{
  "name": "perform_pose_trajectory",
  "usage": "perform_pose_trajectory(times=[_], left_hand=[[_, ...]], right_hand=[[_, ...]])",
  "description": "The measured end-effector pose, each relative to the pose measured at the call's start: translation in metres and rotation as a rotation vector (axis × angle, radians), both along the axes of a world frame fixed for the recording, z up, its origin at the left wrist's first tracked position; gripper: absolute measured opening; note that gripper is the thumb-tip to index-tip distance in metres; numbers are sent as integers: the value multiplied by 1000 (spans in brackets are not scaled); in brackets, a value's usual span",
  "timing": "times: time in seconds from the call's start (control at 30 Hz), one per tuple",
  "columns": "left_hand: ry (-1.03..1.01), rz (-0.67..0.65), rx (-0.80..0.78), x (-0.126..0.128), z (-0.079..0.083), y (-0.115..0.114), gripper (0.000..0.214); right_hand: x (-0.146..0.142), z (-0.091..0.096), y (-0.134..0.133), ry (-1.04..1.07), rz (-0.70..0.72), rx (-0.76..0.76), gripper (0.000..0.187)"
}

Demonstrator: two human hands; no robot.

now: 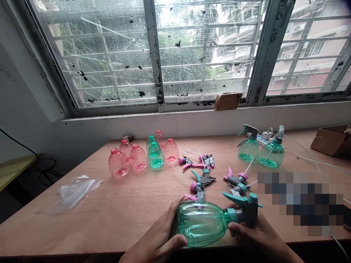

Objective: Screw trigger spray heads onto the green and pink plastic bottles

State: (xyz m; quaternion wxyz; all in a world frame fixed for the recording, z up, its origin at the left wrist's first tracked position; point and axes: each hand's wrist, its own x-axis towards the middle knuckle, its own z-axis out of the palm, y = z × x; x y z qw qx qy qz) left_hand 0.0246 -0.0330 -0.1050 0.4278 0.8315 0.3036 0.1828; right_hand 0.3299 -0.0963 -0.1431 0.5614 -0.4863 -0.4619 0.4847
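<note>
A clear green spray bottle point(201, 223) lies sideways between my hands at the table's front edge, its grey and teal spray head point(248, 209) pointing right. Around the base of the bottle, my left hand point(161, 232) is closed. Fingers of my right hand point(253, 232) grip the neck just below the spray head; some of them are hidden behind it. Just beyond the bottle lie loose trigger spray heads with pink point(196, 188) and teal point(205, 178) parts. Another small group of spray heads point(237, 180) rests to the right of these.
Several pink bottles point(139, 159) and green bottles point(156, 156) without heads stand at the back left. Two green bottles with spray heads point(248, 149) stand back right, near a power strip point(264, 140). Plastic bags point(78, 190) lie left; a cardboard box point(330, 140) sits far right.
</note>
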Motion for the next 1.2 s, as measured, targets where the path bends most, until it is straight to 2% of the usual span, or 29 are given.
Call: perform_pose_trajectory(times=[0.07, 0.27, 0.5, 0.57, 0.7, 0.87, 1.07, 1.2], left_hand=[[7, 9, -5, -1, 1, 0, 76], [117, 125, -41, 7, 4, -6, 110], [126, 120, -21, 4, 1, -5, 118], [91, 88, -8, 2, -1, -4, 110], [56, 51, -7, -2, -3, -2, 78], [87, 54, -12, -3, 0, -1, 77], [105, 104, -25, 4, 4, -4, 106], [103, 121, -20, 6, 2, -6, 111]], right_hand=[[0, 0, 0, -2, -4, 7, 44], [1, -1, 1, -10, -13, 15, 44], [-1, 1, 0, 9, -3, 24, 44], [-1, 0, 0, 2, -7, 30, 45], [1, 0, 0, -46, -21, 27, 45], [5, 1, 1, -57, -34, -1, 45], [5, 6, 1, -35, -37, -12, 44], [5, 7, 2, -56, -39, -15, 41]])
